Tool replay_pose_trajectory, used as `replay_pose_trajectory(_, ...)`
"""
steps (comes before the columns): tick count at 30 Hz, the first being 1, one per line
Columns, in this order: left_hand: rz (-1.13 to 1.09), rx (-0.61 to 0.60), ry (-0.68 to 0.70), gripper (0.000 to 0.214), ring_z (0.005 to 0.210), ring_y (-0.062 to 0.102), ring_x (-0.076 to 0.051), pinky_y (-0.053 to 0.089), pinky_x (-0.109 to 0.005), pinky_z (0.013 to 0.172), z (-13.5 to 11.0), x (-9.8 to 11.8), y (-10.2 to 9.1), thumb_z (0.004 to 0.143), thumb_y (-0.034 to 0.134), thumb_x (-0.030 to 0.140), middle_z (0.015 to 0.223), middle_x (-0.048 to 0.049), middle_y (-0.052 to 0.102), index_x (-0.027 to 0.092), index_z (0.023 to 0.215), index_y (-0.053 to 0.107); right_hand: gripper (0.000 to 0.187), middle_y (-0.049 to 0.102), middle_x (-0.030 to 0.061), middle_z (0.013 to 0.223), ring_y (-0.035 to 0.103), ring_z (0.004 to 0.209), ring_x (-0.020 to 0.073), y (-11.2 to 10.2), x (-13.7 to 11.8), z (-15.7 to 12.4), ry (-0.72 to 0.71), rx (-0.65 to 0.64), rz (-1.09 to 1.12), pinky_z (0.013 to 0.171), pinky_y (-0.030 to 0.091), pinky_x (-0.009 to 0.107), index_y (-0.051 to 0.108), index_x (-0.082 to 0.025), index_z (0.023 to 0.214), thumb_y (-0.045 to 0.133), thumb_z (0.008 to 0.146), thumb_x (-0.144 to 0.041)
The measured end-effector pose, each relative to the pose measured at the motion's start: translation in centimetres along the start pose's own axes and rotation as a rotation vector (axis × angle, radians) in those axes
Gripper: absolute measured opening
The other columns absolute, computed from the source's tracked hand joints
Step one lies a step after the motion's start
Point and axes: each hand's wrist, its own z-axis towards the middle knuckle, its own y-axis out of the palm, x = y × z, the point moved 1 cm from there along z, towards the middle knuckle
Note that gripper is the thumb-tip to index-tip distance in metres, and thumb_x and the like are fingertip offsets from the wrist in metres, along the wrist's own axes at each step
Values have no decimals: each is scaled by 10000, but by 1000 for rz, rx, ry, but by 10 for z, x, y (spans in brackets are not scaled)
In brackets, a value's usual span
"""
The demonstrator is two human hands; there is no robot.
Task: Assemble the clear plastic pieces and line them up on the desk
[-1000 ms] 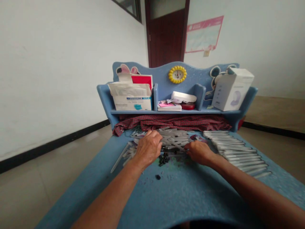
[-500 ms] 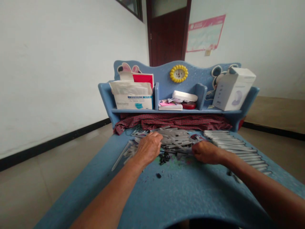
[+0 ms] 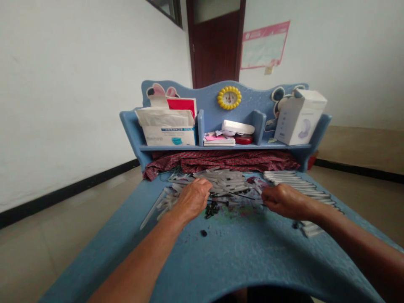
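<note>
My left hand point(image 3: 196, 197) is closed, fingertips curled down at the left side of a heap of translucent plastic tubes point(image 3: 229, 179), which look like pen barrels. What it pinches is hidden. My right hand point(image 3: 282, 200) is closed too, at the heap's right side beside a row of assembled-looking pens point(image 3: 290, 179). Pale tube ends show by its fingertips, but I cannot make out whether it grips them. Small black caps point(image 3: 213, 208) lie in a cluster between the hands. One thin dark rod point(image 3: 241, 195) crosses the front of the heap.
A blue desk point(image 3: 240, 252) carries everything, with a shelf point(image 3: 176, 148) at its back. On it stand a mask box point(image 3: 170, 135), a white carton point(image 3: 299, 118) and a red round tin point(image 3: 243, 139). Checked cloth point(image 3: 221, 160) lies underneath. A single black piece point(image 3: 203, 232) lies nearer me.
My right hand has moved a little right, away from the heap's middle toward the pen row. My left hand stays by the heap. The whole view has shifted slightly.
</note>
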Motion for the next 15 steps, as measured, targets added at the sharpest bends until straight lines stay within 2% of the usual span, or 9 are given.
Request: replay_pose_trajectory(15, -8, -5, 13, 141, 802, 545, -172, 423, -289, 755, -1, 0, 0, 742, 463, 91, 794, -51, 584, 169, 768, 577, 176, 546, 5, 583, 457, 512, 98, -3, -2, 4, -10, -32, -92, 505, 243, 221, 559, -174, 709, 402, 786, -192)
